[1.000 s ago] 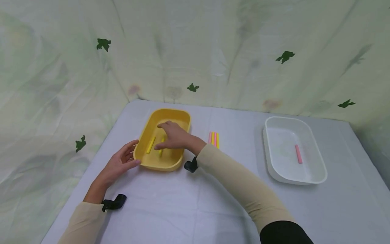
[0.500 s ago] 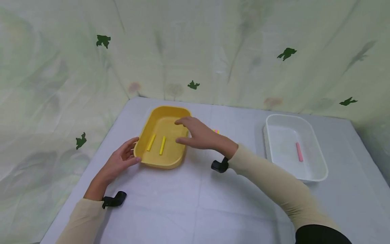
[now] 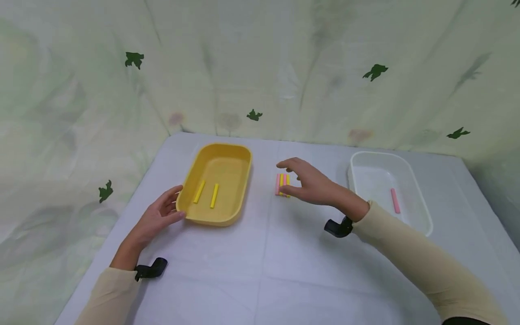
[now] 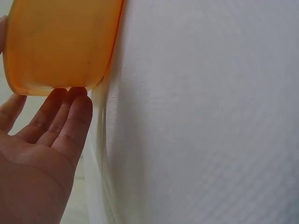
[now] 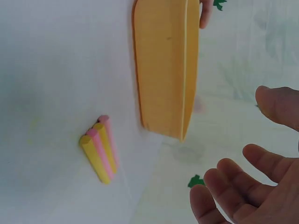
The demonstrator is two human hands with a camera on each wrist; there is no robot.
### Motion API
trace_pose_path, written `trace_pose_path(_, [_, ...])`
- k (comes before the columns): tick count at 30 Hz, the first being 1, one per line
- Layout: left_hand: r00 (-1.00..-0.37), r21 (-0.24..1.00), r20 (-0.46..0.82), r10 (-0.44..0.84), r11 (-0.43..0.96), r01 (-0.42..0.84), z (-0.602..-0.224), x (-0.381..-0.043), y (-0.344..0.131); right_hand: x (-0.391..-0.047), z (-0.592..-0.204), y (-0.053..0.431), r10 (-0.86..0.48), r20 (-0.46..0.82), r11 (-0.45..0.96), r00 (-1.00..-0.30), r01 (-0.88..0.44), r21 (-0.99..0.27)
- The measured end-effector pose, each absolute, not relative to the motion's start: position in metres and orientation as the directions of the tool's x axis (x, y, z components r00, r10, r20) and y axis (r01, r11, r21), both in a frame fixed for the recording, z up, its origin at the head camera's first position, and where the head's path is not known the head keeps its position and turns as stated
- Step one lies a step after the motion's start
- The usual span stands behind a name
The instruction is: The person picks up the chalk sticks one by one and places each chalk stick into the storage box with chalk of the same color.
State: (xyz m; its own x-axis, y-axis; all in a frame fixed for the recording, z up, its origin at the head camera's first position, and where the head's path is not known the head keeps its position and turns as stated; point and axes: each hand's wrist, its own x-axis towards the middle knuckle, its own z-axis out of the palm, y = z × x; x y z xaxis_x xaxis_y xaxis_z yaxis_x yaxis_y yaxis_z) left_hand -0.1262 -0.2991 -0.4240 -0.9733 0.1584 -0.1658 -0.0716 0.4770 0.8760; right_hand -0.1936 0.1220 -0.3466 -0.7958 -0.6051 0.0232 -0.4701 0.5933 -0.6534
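Observation:
My left hand [image 3: 156, 219] touches the near left corner of the yellow tray [image 3: 231, 215], thumb at its rim and fingers against its side. Two yellow chalk sticks [image 3: 214, 195] lie apart inside that tray. My right hand [image 3: 313, 183] is in the air with thumb and fingers spread, holding nothing. Several pink and yellow chalk sticks [image 5: 99, 151] lie side by side on the table below and beside its fingertips. In the right wrist view they are fully visible; in the head view the thumb covers part of them.
At the right stands a white tray [image 3: 367, 161] with one pink chalk stick [image 3: 395, 201] inside, its near left side partly hidden by my right forearm. A white cloth covers the table [image 3: 227, 275]. A pale curtain [image 3: 260, 67] with green leaf shapes hangs behind.
My right hand has moved right, from over the yellow tray to above the row of chalk sticks, its fingers still spread. My left hand has stayed at the tray's corner.

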Motion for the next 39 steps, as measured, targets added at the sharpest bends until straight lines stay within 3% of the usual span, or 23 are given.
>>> trace_pose_path(13, [-0.972, 0.86, -0.196, 0.131, 0.499, -0.106, -0.436, -0.117, -0.293, -0.2, -0.384, 0.176, -0.523, -0.054, 0.666, -0.851, -0.368, -0.649])
trace_pose_path(26, [-0.973, 0.852, -0.2, 0.12, 0.512, -0.112, -0.426, -0.118, -0.303, -0.217, -0.38, 0.163, -0.579, -0.09, 0.659, -0.81, -0.4, -0.636])
trace_pose_path(39, [-0.973, 0.861, -0.192, 0.13, 0.497, -0.103, -0.427, -0.126, -0.298, -0.228, -0.387, 0.159, -0.562, -0.12, 0.685, -0.818, -0.38, -0.622])
